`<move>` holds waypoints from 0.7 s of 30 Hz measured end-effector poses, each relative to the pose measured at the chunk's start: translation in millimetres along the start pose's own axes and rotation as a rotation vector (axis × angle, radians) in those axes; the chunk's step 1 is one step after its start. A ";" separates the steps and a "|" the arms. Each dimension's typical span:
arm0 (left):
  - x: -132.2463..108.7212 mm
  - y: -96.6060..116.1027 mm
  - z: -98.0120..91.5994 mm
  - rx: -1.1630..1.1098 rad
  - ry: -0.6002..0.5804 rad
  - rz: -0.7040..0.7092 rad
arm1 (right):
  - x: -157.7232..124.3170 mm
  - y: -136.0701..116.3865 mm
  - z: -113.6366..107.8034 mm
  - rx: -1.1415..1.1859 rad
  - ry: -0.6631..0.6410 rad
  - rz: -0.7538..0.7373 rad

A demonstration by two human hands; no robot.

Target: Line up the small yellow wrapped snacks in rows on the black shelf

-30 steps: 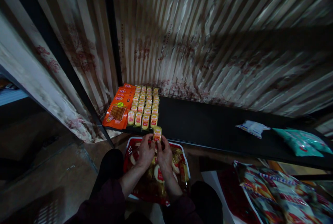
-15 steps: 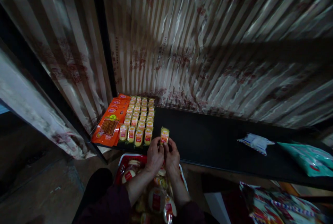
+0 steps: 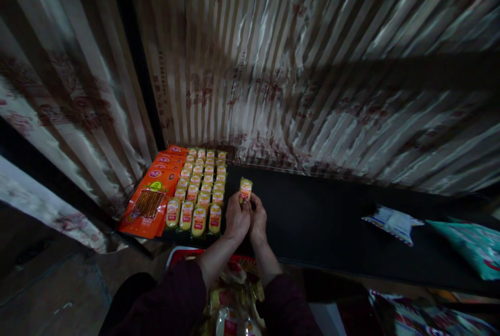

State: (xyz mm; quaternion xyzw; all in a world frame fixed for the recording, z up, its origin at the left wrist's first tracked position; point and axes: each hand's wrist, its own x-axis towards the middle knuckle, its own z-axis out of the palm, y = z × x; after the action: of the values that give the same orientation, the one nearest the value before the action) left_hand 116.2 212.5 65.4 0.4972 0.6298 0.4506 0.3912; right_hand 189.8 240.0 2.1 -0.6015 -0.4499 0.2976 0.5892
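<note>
A small packaged snack cake (image 3: 246, 189) in a yellow-green wrapper with a red and white label stands upright between my two hands, above the black shelf (image 3: 312, 211). My left hand (image 3: 237, 217) is closed on its left side, and my right hand (image 3: 258, 219) pinches it from the right. The wrapper's lower end is hidden by my fingers. Left of my hands, rows of matching snack cakes (image 3: 199, 220) lie on the shelf. Beside those rows are overlapping orange snack bags (image 3: 150, 200) with a window showing brown sticks.
Below the shelf edge, a red basket (image 3: 177, 256) with a white rim holds more packaged food. Farther right on the shelf lie a white-blue packet (image 3: 394, 221) and a teal bag (image 3: 471, 245). A striped curtain (image 3: 273, 65) hangs behind; a dark post (image 3: 135, 54) stands at left.
My hands have moved forward over the shelf with the snack cake, away from the basket. The view has shifted slightly, so the shelf goods appear lower and nearer.
</note>
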 end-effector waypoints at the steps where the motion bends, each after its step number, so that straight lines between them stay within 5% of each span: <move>1: 3.1 -0.1 1.6 0.002 0.005 -0.002 | 2.5 0.8 1.3 -0.013 -0.003 0.011; 13: 43.4 -8.2 23.3 0.016 0.089 0.048 | 36.0 9.9 14.6 -0.029 -0.051 0.018; 21: 83.8 -17.1 83.6 -0.081 0.044 0.087 | 70.9 31.9 29.9 -0.095 -0.071 -0.016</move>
State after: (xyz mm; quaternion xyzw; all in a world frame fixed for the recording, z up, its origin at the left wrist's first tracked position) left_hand 173.5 307.8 21.2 0.4977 0.5976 0.5030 0.3770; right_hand 199.0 319.6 -20.7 -0.6143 -0.4891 0.2921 0.5460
